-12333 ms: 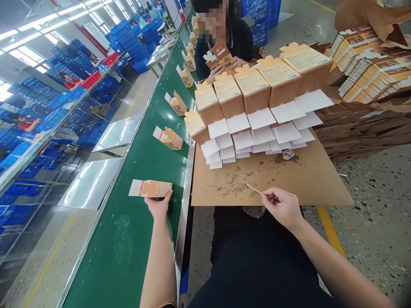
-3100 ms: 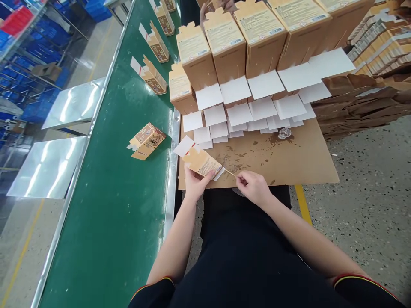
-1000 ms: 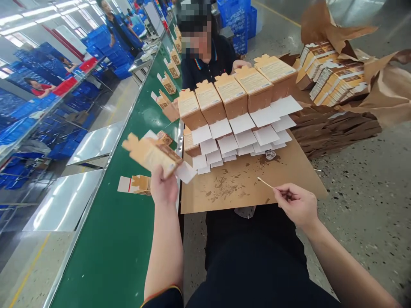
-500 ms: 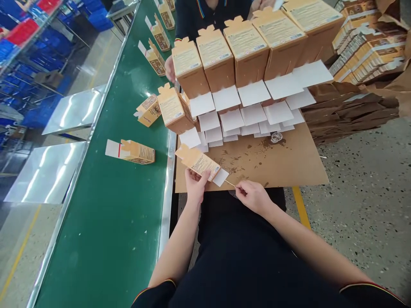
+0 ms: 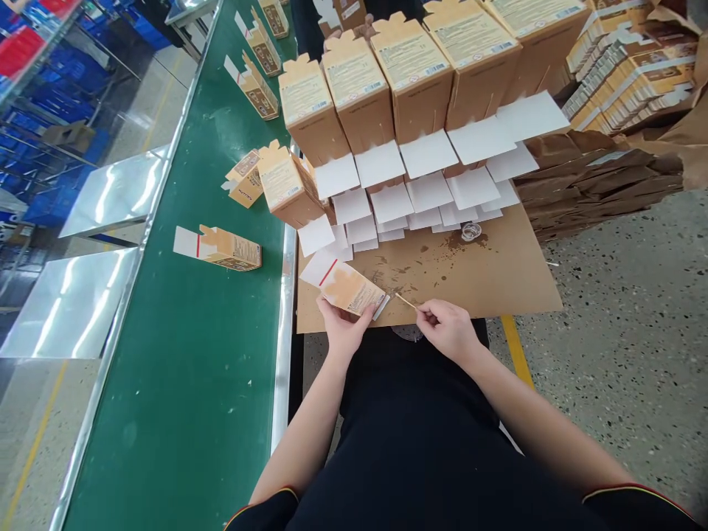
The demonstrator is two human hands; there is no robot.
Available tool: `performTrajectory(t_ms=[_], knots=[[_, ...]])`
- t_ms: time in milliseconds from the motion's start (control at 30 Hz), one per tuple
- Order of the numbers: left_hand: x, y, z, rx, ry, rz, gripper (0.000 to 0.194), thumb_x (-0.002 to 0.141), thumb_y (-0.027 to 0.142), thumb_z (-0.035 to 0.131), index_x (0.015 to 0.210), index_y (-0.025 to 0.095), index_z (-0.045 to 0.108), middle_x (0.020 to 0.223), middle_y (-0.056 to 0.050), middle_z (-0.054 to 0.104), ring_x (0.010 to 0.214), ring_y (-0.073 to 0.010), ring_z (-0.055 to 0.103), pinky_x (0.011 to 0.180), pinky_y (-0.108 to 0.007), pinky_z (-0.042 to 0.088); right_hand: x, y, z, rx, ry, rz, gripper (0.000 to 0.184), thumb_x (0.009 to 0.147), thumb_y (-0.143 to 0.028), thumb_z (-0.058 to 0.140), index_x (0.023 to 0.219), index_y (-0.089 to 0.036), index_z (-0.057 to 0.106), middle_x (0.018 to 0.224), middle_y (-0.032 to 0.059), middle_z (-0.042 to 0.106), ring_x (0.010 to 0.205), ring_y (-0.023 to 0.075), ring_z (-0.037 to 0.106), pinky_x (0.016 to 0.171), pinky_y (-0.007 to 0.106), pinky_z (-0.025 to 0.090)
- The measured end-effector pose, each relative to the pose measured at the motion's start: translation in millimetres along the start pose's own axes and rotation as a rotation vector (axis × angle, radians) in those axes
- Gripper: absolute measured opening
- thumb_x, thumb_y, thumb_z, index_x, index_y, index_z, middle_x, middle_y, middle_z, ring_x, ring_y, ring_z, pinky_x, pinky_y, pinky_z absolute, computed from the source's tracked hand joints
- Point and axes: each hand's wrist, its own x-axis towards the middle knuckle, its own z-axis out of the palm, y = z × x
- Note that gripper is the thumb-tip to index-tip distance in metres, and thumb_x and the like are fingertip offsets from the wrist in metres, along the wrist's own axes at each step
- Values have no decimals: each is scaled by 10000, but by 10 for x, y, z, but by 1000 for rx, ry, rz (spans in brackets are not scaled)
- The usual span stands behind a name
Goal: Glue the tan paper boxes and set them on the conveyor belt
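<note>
My left hand (image 5: 341, 330) grips a small tan carton (image 5: 352, 289) with a white flap and red stripe, held low over the near edge of a brown cardboard sheet (image 5: 498, 273). My right hand (image 5: 449, 330) pinches a thin wooden stick (image 5: 405, 300), its tip just right of the carton's lower end flap. A small clear cup (image 5: 470, 232) sits on the stained cardboard farther back.
Rows of tan cartons with white flaps (image 5: 409, 147) stand stacked behind the cardboard. A green conveyor belt (image 5: 210, 310) on the left carries loose cartons (image 5: 221, 248). Flat carton stacks (image 5: 625, 66) and brown paper lie at right. Another person's hand (image 5: 362, 26) works at the far end.
The carton in my left hand has been turned so its white red-striped flap now points up left. The stick tip has drawn slightly away. The belt carton has drifted nearer.
</note>
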Motion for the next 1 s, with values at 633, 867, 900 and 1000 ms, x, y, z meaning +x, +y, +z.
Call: performTrajectory(t_ms=[633, 867, 900, 1000], knots=[[-87, -47, -321, 401, 119, 88, 770, 635, 376, 1051, 1274, 261, 638, 1197, -126, 768, 1178, -393, 785, 1066, -558, 636, -131, -99, -231, 117, 153, 162, 244, 991, -348, 689, 766, -262, 732, 659, 7, 720, 539, 156, 645, 578, 283, 600], [498, -19, -1703, 337, 586, 33, 958, 598, 402, 1066, 1335, 268, 468, 1397, -132, 695, 1328, -360, 736, 1173, -654, 583, -24, -36, -360, 113, 250, 103, 226, 984, -324, 741, 768, -256, 752, 646, 6, 722, 502, 157, 640, 528, 283, 572], [566, -25, -1839, 330, 601, 11, 940, 589, 393, 1067, 1300, 263, 467, 1388, -132, 692, 1344, -363, 727, 1183, -657, 574, 10, -38, -356, 125, 241, 99, 232, 984, -339, 746, 768, -256, 754, 648, 8, 728, 503, 159, 646, 524, 282, 576], [599, -60, -2054, 358, 629, -41, 939, 561, 337, 1068, 1273, 269, 459, 1402, -134, 673, 1426, -376, 669, 1259, -660, 500, 99, -58, -343, 156, 204, 82, 261, 996, -378, 748, 764, -258, 752, 652, 11, 737, 511, 165, 663, 527, 283, 588]])
